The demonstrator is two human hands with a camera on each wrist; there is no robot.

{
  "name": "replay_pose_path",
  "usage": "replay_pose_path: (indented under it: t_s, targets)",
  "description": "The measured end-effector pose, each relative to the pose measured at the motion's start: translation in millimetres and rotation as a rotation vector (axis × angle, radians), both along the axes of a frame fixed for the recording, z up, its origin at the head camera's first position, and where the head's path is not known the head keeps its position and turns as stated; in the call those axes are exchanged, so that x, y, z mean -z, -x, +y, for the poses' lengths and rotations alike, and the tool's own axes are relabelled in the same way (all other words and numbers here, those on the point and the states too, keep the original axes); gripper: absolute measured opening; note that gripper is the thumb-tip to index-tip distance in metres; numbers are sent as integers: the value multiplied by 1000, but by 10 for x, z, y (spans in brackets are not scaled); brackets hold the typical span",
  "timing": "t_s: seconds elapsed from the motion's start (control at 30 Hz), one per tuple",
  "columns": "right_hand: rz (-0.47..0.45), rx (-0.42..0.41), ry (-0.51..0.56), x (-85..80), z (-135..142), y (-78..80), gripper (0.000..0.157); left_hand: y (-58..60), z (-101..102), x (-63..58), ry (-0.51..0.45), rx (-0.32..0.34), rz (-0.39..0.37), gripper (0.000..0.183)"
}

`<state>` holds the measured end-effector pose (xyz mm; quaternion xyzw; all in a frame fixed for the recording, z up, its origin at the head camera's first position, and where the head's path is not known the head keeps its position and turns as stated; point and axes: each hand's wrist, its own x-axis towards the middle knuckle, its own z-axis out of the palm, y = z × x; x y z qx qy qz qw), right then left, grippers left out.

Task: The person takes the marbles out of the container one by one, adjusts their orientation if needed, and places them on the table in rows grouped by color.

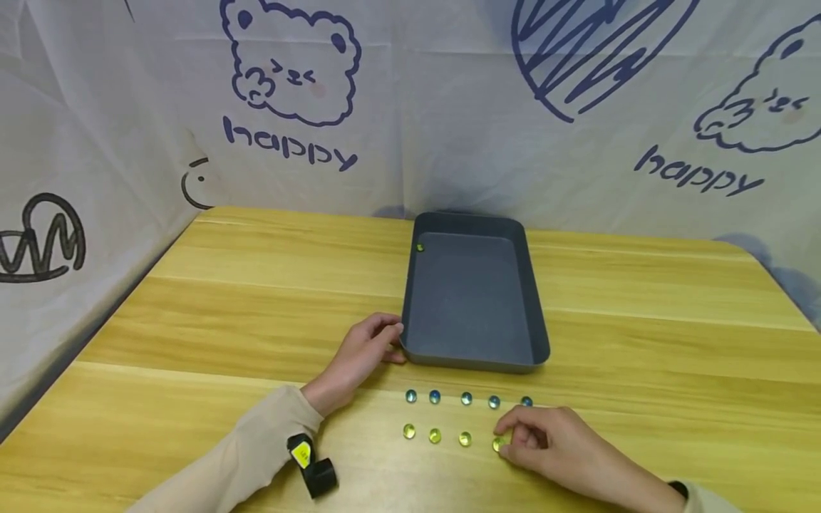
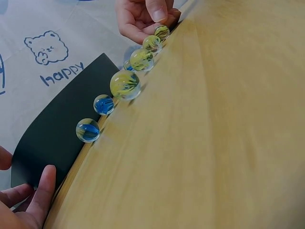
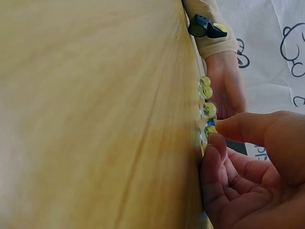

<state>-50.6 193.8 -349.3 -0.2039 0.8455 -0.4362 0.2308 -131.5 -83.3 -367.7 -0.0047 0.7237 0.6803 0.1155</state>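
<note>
My right hand [image 1: 558, 445] has its thumb and forefinger on a yellow-green glass marble [image 1: 497, 444], the rightmost in the near row; the same marble [image 3: 209, 131] shows between those fingertips in the right wrist view, at table level. Other yellow-green marbles [image 1: 435, 435] lie to its left. Behind them runs a row of blue marbles [image 1: 466, 398], the rightmost close to my right forefinger. A dark grey rectangular tray [image 1: 474, 360] stands beyond both rows. Against its left near corner my left hand [image 1: 359, 356] rests, fingers touching the outer wall.
One yellow-green marble [image 1: 420, 248] lies inside the tray near its far left corner. The wooden table [image 1: 256, 285] meets a white cloth [image 1: 417, 128] with drawings at the back and left. A black camera [image 1: 312, 467] sits on the left wrist.
</note>
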Motion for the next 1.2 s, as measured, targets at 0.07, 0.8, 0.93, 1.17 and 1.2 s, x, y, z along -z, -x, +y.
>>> replay_pose_path:
  t_s: [0.07,0.8,0.93,1.17,1.2]
  targets:
    - [0,7,-1,1,-1,-6,13,-3,-4,3,0,-2,-1,32]
    - [3,55,55,-270,90,110,18,12,-15,24,2,3,6,31]
    - [34,48,54,-455,102,234,22,6,-16,25,2,5,2,31]
    - [103,126,0,-638,74,476,29,0,-15,21,2,4,6,31]
    - [104,136,0,-648,71,502,30,-1,-15,21,2,6,5,31]
